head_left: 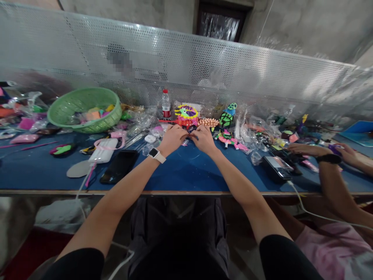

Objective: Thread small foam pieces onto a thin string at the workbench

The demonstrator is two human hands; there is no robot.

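Left hand (175, 139) and right hand (204, 140) pinched a dark piece (191, 130), grip nearly closed. It seemed light, soft, best held edgewise.

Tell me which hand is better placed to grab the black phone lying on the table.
Left hand, I'd judge: the black phone lies on that side, while the right hand would likely have to reach across. Both are busy at a small dark piece.

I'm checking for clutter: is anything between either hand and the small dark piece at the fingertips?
Nothing visible stands in the way: the left hand and right hand meet at the small dark piece. A red toy lies beyond it.
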